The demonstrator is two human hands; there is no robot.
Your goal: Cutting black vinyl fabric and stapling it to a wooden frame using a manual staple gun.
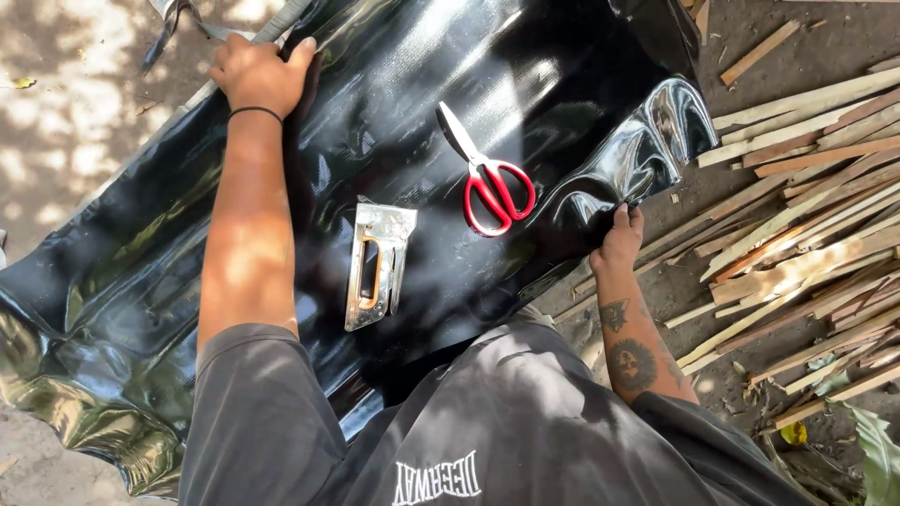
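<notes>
— Nearest the lens, what shows?

— Grey shirt [487, 431] of the person fills the bottom edge, just short of the black glossy sheet [394, 122] spread over the ground.

— And the hands?

— Both are on that sheet. Left hand [260, 73] lies at the sheet's far edge, fingers curled over the border and closed on it, a dark band on the wrist. Right hand [619, 239] pinches the sheet's near right edge, just below a raised fold.

— What rests on the sheet?

— A metal staple gun [377, 265] with an orange grip lies flat near the sheet's middle, toward the person. Red-handled scissors [486, 173] lie beside it, further right, blades shut and pointing away.

— Beyond the sheet?

— A heap of split wooden slats [806, 206] lies on the dirt off the sheet's right side.
</notes>
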